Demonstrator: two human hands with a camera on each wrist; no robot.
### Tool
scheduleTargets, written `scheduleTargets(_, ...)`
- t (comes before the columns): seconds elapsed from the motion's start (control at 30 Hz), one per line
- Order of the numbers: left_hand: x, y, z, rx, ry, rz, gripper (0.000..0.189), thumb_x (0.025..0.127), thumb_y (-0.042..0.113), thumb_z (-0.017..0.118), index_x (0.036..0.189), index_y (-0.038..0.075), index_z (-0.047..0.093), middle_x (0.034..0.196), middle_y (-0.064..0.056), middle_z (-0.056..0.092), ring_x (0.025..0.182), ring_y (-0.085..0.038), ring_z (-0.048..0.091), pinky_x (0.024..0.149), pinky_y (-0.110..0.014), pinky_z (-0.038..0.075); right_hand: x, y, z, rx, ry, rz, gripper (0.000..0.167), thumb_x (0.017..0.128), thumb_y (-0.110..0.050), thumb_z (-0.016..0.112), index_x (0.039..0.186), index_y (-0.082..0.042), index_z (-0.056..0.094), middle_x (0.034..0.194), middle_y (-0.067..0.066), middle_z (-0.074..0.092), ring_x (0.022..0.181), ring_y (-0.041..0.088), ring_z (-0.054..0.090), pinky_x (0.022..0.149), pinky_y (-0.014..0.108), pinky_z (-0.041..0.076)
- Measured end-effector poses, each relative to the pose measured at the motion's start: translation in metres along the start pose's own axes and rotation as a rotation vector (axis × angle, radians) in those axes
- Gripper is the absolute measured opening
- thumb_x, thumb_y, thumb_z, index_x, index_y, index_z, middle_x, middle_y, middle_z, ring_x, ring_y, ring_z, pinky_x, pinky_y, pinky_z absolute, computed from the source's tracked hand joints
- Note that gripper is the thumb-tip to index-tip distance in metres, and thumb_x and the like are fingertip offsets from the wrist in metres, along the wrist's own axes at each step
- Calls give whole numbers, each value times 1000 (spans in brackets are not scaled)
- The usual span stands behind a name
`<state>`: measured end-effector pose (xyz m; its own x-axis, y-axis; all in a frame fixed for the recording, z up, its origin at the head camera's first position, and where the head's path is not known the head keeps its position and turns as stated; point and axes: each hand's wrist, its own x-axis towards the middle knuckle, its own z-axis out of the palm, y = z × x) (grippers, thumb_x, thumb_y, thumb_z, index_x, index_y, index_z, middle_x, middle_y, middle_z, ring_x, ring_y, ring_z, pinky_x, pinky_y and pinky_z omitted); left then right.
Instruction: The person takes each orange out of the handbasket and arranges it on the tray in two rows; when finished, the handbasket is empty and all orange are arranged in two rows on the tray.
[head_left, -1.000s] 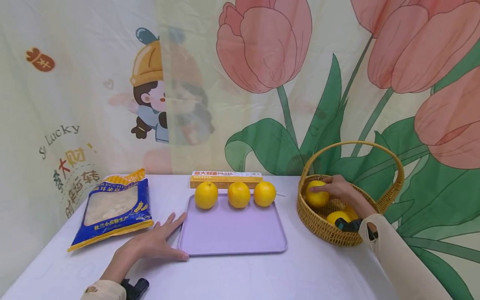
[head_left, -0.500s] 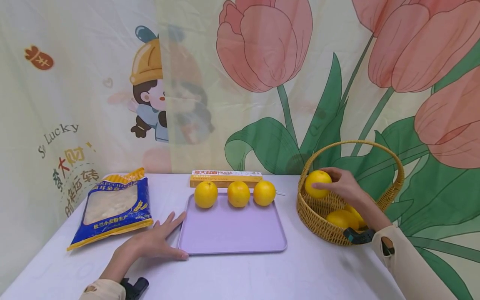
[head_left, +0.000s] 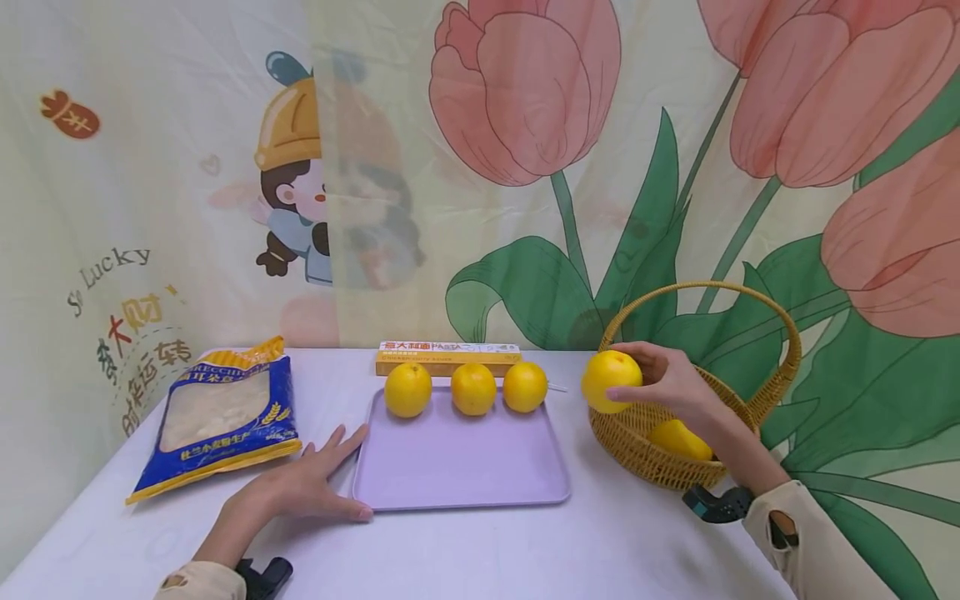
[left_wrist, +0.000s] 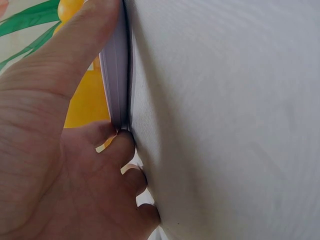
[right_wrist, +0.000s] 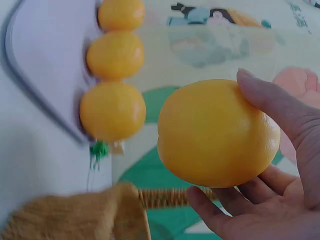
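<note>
My right hand (head_left: 671, 383) grips an orange (head_left: 611, 382) between thumb and fingers, raised at the left rim of the wicker basket (head_left: 637, 458). In the right wrist view the held orange (right_wrist: 215, 132) fills the middle, with the thumb on one side and fingertips on the other. My left hand (head_left: 303, 483) rests spread at the left edge of the lilac tray (head_left: 461, 467), its thumb by the near corner and its fingertips along the side. Three oranges (head_left: 473, 389) stand in a row along the tray's far edge. Yellow fruit (head_left: 678, 439) lies inside the basket.
A blue and yellow bag of pasta (head_left: 217, 417) lies left of the tray. Behind the oranges is a flat pasta box (head_left: 450, 358). The basket's tall handle (head_left: 795, 350) arches over it. A printed curtain (head_left: 525, 250) hangs at the table's back.
The right hand has lifted the orange up from inside the basket and moved it left over the rim. The left hand and the tray stay in place.
</note>
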<state>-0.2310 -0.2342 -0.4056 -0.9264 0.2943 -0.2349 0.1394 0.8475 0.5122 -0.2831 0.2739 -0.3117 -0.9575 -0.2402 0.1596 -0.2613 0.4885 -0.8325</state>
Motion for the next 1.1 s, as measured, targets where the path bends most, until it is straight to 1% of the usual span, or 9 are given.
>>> scheduleTargets(0.1,-2,-1,0,-4,3,-10,124,80,62,89,173,13,24,173,-37,9,147,-78,7,114,-90,15,-1,-5,17,57,-32,-30,69,90,-17,89,149,1,57,138,20,69,108,24,71,92,30,63)
scheduleTargets(0.2,-1,0,0,-7,4,-5,124,80,62,89,173,13,24,173,-37,9,147,-78,7,114,-90,15,-1,-7,35,108,-69,-80,67,88,-12,89,147,3,59,135,22,70,106,27,71,92,31,64)
scheduleTargets(0.33,0,0,1,-10,3,-7,124,79,62,90,173,13,25,173,-37,9,148,-77,8,114,-89,15,1,-7,63,148,-129,-119,66,87,-11,90,144,6,60,135,24,69,110,28,71,94,30,63)
scheduleTargets(0.5,-1,0,1,-20,6,-17,124,79,61,91,173,14,25,173,-37,9,149,-76,8,114,-89,16,9,-13,106,216,-202,-89,68,84,-12,93,143,4,62,138,19,68,119,30,68,100,31,61)
scheduleTargets(0.6,-2,0,1,-24,10,-18,124,79,60,91,173,14,25,173,-37,9,148,-76,8,114,-89,16,14,-20,133,237,-229,-85,68,82,-11,94,141,2,64,135,16,70,119,30,68,101,35,61)
scheduleTargets(0.77,-1,0,2,-13,13,-24,124,78,62,91,173,15,26,174,-36,10,149,-76,9,114,-89,16,19,-28,170,285,-268,-78,66,80,-9,95,138,-1,66,133,12,73,119,28,68,104,42,60)
scheduleTargets(0.83,-1,0,2,-10,13,-23,124,78,62,91,173,15,26,174,-36,11,149,-76,10,114,-89,17,21,-31,183,294,-283,-72,66,80,-8,96,139,-1,67,133,10,72,121,27,68,106,44,60)
scheduleTargets(0.93,-2,1,1,-7,13,-18,123,78,61,91,172,15,27,173,-36,11,148,-76,11,113,-89,18,23,-35,201,283,-298,-68,65,80,-9,96,138,-3,68,132,6,73,120,24,67,106,43,59)
scheduleTargets(1.1,-4,3,-1,5,15,-8,121,80,59,91,172,15,27,173,-37,12,148,-77,12,113,-89,20,28,-40,223,270,-317,-87,64,80,-9,96,137,-4,69,129,3,74,116,21,68,104,37,59)
